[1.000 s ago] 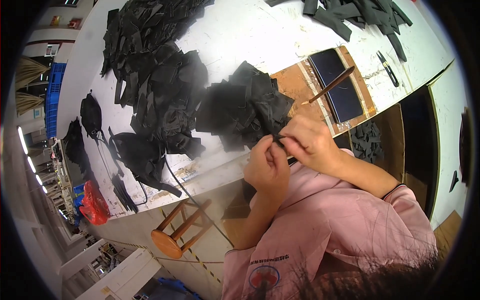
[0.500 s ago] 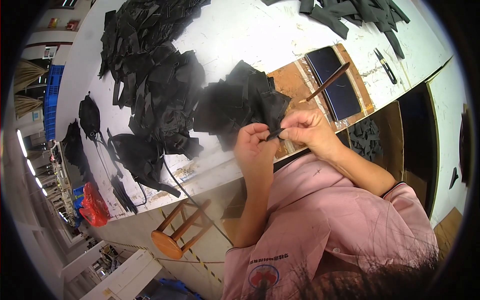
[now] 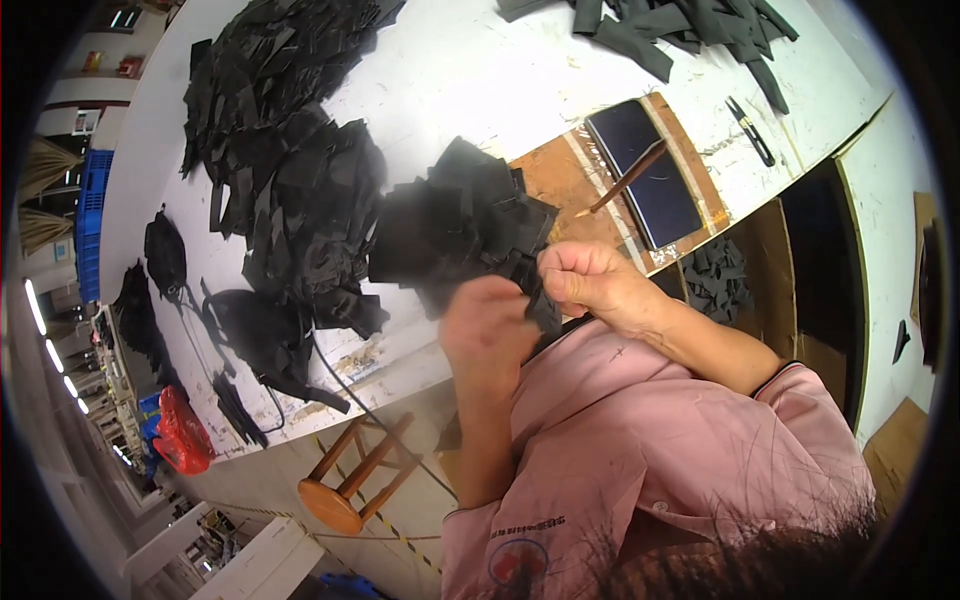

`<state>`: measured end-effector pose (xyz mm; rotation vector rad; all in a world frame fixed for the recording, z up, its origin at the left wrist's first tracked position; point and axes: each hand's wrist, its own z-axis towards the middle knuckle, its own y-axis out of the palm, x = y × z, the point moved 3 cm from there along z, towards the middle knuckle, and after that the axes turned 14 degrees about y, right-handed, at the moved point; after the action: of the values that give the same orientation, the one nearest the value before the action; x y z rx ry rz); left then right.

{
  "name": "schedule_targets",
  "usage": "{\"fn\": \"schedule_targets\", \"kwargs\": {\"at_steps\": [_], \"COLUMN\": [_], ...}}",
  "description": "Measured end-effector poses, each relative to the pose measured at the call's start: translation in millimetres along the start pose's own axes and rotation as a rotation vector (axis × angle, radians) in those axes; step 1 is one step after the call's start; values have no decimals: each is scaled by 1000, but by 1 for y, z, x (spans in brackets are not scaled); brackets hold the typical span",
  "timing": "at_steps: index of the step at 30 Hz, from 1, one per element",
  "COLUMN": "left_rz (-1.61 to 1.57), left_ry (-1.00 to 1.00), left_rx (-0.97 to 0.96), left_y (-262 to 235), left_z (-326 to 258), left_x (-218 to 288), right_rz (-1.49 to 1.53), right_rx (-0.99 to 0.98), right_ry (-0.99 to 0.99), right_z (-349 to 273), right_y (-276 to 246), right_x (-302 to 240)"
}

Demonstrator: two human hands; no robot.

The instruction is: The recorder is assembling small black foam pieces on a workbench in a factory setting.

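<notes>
My left hand and my right hand are raised close together above the near table edge. Both pinch a small black fabric piece held between them. Just beyond the hands lies a loose pile of black fabric pieces on the white table. My pink sleeves come up from the lower edge.
More black fabric heaps cover the table's left and far right. A wooden board with a dark pad and a thin brown stick lies right of the pile. Small snips lie further right. A wooden stool stands below.
Both hands have lifted nearer to the camera with the fabric piece. The left hand now covers more of the piece.
</notes>
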<state>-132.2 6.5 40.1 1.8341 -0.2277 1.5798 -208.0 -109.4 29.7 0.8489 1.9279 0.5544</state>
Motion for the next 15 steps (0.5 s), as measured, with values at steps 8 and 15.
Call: {"fn": "schedule_targets", "kwargs": {"at_steps": [8,15], "left_rz": [65,351], "left_ry": [-57,337], "left_rx": [-167,-104], "left_y": [40,52], "left_z": [0,-2], "left_x": [26,22], "right_rz": [2,-682], "right_rx": [-22,359], "right_ry": [-174,-694], "right_z": [-7,-37], "right_y": [-13,7], "right_x": [-10,-35]}}
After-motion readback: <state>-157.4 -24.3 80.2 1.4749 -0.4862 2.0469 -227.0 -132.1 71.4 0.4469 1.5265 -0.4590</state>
